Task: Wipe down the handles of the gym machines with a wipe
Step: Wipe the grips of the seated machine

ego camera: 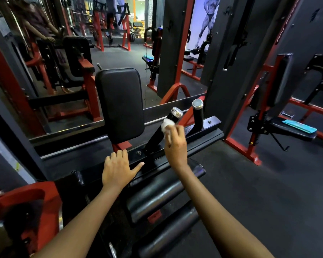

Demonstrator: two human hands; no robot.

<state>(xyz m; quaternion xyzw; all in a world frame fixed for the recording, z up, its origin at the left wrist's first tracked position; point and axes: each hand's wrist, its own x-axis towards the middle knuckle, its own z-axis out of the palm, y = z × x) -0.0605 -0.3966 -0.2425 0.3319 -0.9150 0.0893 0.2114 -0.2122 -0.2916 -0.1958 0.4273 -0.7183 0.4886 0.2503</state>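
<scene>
Mirror [45, 75]: fills the upper left behind the machine and reflects red and black gym frames, the pad's back and a person leaning forward.
Red frame part [26, 203]: bottom left corner, close to the camera, with black fittings on it.
Left hand [117, 169]: lies palm down on the black crossbar [153, 153] of the machine, fingers straight and slightly spread, thumb stretched toward the right; it holds nothing.
Chest pad [120, 105]: black, upright, rounded rectangle on a red post, just above and behind the left hand.
Near handle [162, 129]: black grip with a silver end cap, tilted up and to the right from the crossbar, between the pad and the right hand.
Wipe [167, 125]: white, crumpled, pressed against the upper part of the near handle, just below its silver cap.
Right hand [175, 144]: fingers curled round the wipe and clamped on it, holding it to the handle.
Far handle [198, 116]: 2nd black grip with a silver cap, standing nearly upright just right of the near one; nothing touches it.
Foam rollers [157, 192]: 2 black padded rolls low in the middle, between the forearms.
Bench seat [295, 131]: black, at the right, well apart from the hands, on a red and black frame.
Teal cloth [299, 126]: lies flat on that seat.
</scene>
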